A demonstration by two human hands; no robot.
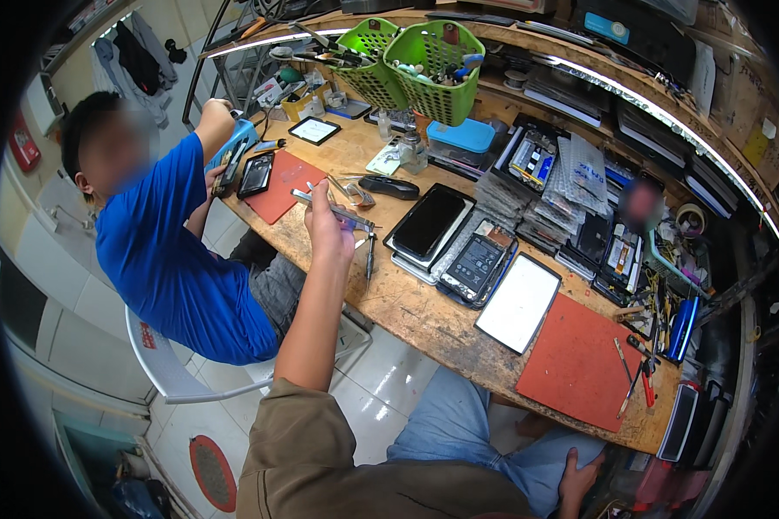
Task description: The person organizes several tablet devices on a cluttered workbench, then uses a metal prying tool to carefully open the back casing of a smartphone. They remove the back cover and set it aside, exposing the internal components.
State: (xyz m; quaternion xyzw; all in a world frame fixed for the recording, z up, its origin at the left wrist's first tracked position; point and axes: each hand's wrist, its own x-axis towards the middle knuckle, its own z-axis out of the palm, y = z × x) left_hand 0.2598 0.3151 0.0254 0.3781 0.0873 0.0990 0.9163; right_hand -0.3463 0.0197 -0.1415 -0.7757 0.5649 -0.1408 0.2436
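My left arm reaches far out over the wooden bench, and my left hand [325,225] is closed around a slim silvery-grey object [351,220] whose kind I cannot make out. A thin screwdriver-like tool [370,259] lies just beside that hand, near the bench's edge. My right hand [580,477] rests on my thigh over the blue jeans, fingers loosely apart and nothing in it. To the right of the left hand lie a black-screened tablet [431,223], an opened tablet with its battery showing [479,263] and a white panel [519,303].
A co-worker in a blue shirt [173,251] sits at left, holding a device above a red mat [287,187]. Another red mat [571,359] with several small tools lies at right. Green baskets [441,78] hang over the bench. Stacked, bubble-wrapped parts [498,203] stand behind the tablets.
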